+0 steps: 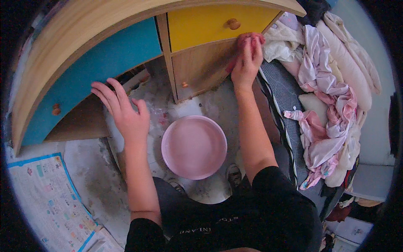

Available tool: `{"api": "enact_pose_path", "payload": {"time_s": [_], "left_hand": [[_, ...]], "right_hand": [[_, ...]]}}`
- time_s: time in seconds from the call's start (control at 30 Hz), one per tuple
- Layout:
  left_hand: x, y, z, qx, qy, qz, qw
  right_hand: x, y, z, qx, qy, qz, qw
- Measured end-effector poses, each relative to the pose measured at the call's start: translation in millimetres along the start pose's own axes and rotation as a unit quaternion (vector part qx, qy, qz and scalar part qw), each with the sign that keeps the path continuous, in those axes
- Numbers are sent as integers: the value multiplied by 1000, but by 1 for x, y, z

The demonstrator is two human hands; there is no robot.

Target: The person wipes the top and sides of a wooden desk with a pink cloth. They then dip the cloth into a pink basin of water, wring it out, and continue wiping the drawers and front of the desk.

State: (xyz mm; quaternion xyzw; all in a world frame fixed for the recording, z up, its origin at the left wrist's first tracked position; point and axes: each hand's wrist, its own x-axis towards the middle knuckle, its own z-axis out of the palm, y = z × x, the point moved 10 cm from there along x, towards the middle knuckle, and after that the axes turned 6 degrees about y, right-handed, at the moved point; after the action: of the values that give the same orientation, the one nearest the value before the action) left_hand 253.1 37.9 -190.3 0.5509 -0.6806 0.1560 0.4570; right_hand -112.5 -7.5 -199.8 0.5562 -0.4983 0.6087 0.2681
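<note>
Lying left of the stained floor (pixel 90 178), a printed sheet (pixel 52 201) with a blue border is being kept apart from both hands. Above it, a blue panel (pixel 105 56) with a round wooden knob (pixel 56 109) is being approached or lightly touched near its lower edge by the left hand (pixel 128 117); which of the two cannot be told. The fingers of that hand are being held spread and empty.

Further right, a pink basin (pixel 194 147) is being supported by the floor, in front of the shoes (pixel 234 174) and near the cabinet's base; whether water is being held in it cannot be told. Above, a yellow drawer (pixel 201 27) is being kept closed over a wooden door (pixel 199 69), along whose lower edge dark marks are showing.

At the yellow drawer's lower right corner, a red cloth (pixel 253 38) is being gripped in the bent fingers of the right hand (pixel 245 73). The work with the cloth is apparently being carried on rather than finished; which surfaces have been gone over, and which are being left, cannot be judged. At the far right, crumpled fabrics (pixel 331 94) are being borne by a grey padded surface (pixel 283 84).
</note>
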Motion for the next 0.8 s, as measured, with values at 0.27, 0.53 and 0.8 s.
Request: {"api": "enact_pose_path", "payload": {"time_s": [0.27,0.53,0.8], "left_hand": [[0,-2,-2,18,0,3,1000],[2,0,-1,1,7,3,1000],[-2,-4,-2,8,6,0,1000]], "right_hand": [[-55,-147,42,22,-55,-82,995],[-26,-17,11,-17,-34,-72,997],[85,-9,-13,-8,36,-47,998]]}}
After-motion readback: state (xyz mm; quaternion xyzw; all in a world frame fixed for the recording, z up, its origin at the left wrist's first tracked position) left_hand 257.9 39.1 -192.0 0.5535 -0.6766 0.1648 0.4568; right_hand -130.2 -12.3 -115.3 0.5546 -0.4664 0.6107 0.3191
